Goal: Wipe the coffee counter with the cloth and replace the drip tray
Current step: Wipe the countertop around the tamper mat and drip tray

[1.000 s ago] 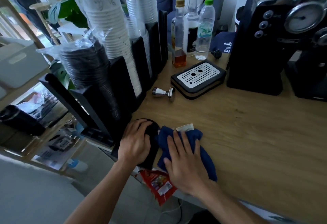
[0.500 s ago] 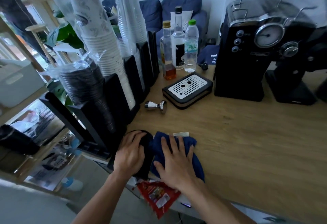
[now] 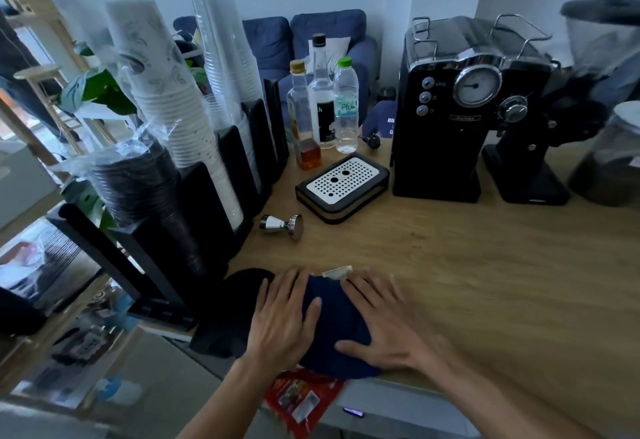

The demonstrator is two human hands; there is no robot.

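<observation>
A dark blue cloth [image 3: 334,317] lies bunched at the near edge of the wooden counter [image 3: 467,272]. My left hand [image 3: 282,317] lies flat on its left side with fingers spread, partly over a black round object [image 3: 239,303]. My right hand [image 3: 388,321] presses flat on the cloth's right side. The drip tray [image 3: 343,184], black with a white perforated grid, sits on the counter to the left of the black coffee machine [image 3: 460,109], apart from it.
A metal tamper [image 3: 284,225] lies on its side near the tray. Three bottles [image 3: 322,106] stand behind it. Tall cup stacks in black holders [image 3: 194,147] line the left. A grinder [image 3: 540,147] and a jar [image 3: 609,161] stand at right. A red packet [image 3: 304,400] hangs over the near edge.
My left hand has shifted from the black round object onto the cloth's left side. The view has tilted up, showing more of the coffee machine and the grinder.
</observation>
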